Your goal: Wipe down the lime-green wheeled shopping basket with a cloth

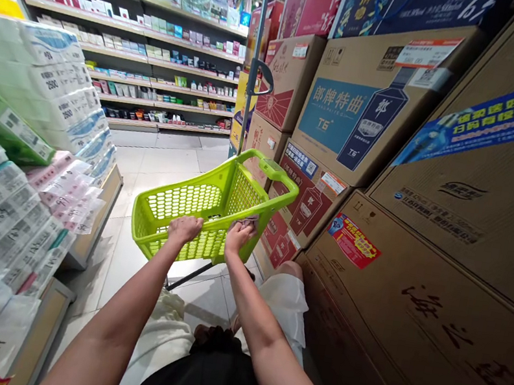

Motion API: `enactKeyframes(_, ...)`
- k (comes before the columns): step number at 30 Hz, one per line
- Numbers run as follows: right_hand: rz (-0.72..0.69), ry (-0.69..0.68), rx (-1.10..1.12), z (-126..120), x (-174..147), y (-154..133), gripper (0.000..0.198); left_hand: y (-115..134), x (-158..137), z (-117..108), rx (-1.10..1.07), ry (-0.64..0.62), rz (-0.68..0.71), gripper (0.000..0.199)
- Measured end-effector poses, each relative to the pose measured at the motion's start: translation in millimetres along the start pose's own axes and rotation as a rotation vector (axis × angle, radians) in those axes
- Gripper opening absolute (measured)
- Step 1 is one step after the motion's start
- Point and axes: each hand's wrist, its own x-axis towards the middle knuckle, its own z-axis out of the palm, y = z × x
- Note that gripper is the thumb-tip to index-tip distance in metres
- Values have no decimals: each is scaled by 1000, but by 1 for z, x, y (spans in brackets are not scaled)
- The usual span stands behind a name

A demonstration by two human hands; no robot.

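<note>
A lime-green shopping cart [187, 197] with a perforated plastic basket stands sideways in front of me on a dark metal frame. The basket's inside shows no goods. My left hand [185, 228] is closed over the near rim of the basket. To its right, my right hand [238, 237] presses a crumpled greyish-pink cloth [250, 220] against the near side, close to the handle end. Part of the cloth is hidden under my fingers. The cart's handle [273, 170] rises at the right end, beyond my right hand.
Stacked cardboard cartons [420, 279] rise close on my right. Wrapped tissue packs [4, 196] are piled on low wooden platforms [94, 218] at left. Shelves of small boxes [131, 27] stand at the back, beyond the tiled floor [168, 161]. A metal post [258, 41] stands behind the cart.
</note>
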Motion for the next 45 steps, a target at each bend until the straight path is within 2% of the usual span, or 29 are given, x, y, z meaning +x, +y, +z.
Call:
enactKeyframes(3,-175,-167,-2,1,-25,5,33,-1,3,-2,-20,-4,-28,58)
enactKeyframes(5,-350,-328,10,-9,-36,11,33,-2,4,-4,-34,-9,-47,58)
enactKeyframes(6,-431,-360,20,-16,-36,12,34,-2,4,-5,-41,-11,-55,57)
enactKeyframes(8,-552,-293,25,-32,-22,7,37,-3,4,-7,-56,-18,-66,57)
enactKeyframes(10,-617,-148,-21,-46,4,-8,42,-3,4,-7,-69,-22,-73,57)
enactKeyframes(12,-664,-88,-118,-54,31,-24,43,-2,3,-7,-81,-25,-81,58)
enactKeyframes(14,-725,-138,-239,-56,48,-35,40,0,3,-5,-92,-27,-92,59)
enactKeyframes(18,-999,-441,-389,-56,58,-35,33,5,2,0,-117,-22,-116,60)
enactKeyframes(20,-995,-444,-403,-59,64,-34,32,9,0,3,-133,-15,-124,62)
enactKeyframes(23,-840,-301,-396,-64,71,-35,30,17,-3,7,-151,2,-133,65)
enactKeyframes(24,-852,-310,-388,-64,72,-36,30,20,-4,7,-154,7,-135,66)
enactKeyframes(27,-1022,-478,-360,-63,72,-36,29,25,-9,7,-162,15,-111,65)
enactKeyframes(28,-1028,-492,-348,-62,73,-35,30,25,-12,5,-165,18,-93,65)
enactKeyframes(32,-876,-364,-303,-59,76,-31,30,21,-22,-1,-161,56,-48,63)
enactKeyframes(36,-1041,-548,-322,-56,67,-27,30,9,-28,-8,-150,91,-74,59)
enactKeyframes(41,-892,-402,-284,-54,55,-26,35,-19,-30,-13,-151,115,-148,62)
enactKeyframes(45,-979,-552,-297,-51,40,-23,34,-38,-32,-6,-176,103,-198,59)
